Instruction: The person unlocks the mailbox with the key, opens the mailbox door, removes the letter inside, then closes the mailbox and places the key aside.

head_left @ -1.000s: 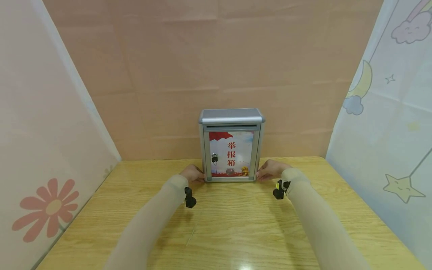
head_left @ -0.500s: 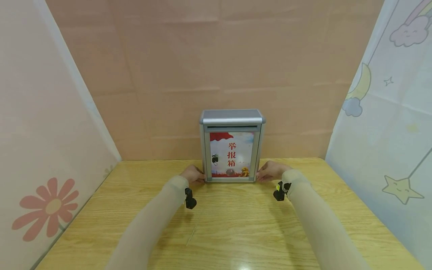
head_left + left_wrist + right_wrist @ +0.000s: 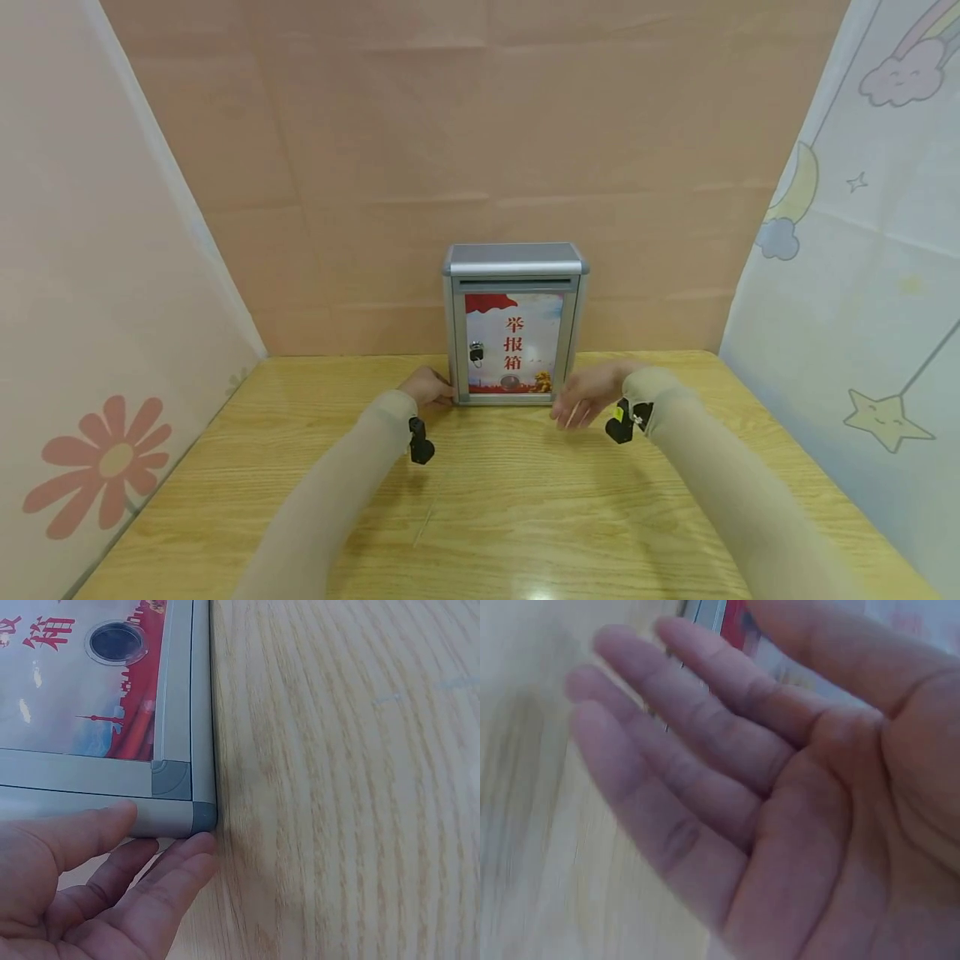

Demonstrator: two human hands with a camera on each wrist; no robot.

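A grey metal report box (image 3: 517, 260) with a slot at the top and red Chinese lettering on its front panel stands upright at the table's back. My left hand (image 3: 427, 386) touches the box's lower left side. In the left wrist view the thumb lies along the box's edge (image 3: 169, 816), and the fingertips rest near its bottom corner. My right hand (image 3: 590, 392) is off the box, just in front of its lower right corner, and slightly blurred. Its palm and loosely extended fingers (image 3: 697, 735) hold nothing. A keyed lock (image 3: 477, 353) sits on the panel's left side.
The wooden table (image 3: 495, 500) reaches back to a peach-coloured cloth (image 3: 375, 167) behind the box. White printed curtains with a flower (image 3: 112, 458) and a star (image 3: 888, 421) flank both sides. A thin pale mark (image 3: 425, 523) shows on the table.
My right hand has let go of the box's lower right side and moved left and towards me. The left hand and the box have stayed in place.
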